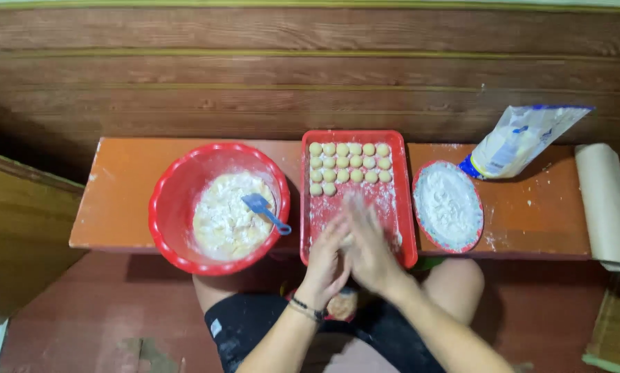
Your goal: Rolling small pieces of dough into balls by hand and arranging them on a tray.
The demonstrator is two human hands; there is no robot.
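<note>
Floury palms press together over the near end of the red tray (400, 228). The left hand (326, 266) and the right hand (371, 252) are flat against each other, and a small bit of dough (346, 240) peeks out between them. The grip is soft, with the fingers mostly straight, not curled tight.

To roll well, I think the palms should go round gently, so the piece turns smooth like the dough balls (349, 166) sitting in neat rows at the far end of the tray.

On the orange worktop (116, 193), a red bowl (168, 207) left of the tray holds pale dough and a blue scraper (263, 208). A red plate (418, 207) of white flour sits on the right. Behind it leans a white bag (524, 138) with blue edges and a yellow patch. A brown paper roll (606, 204) lies at the far right.
</note>
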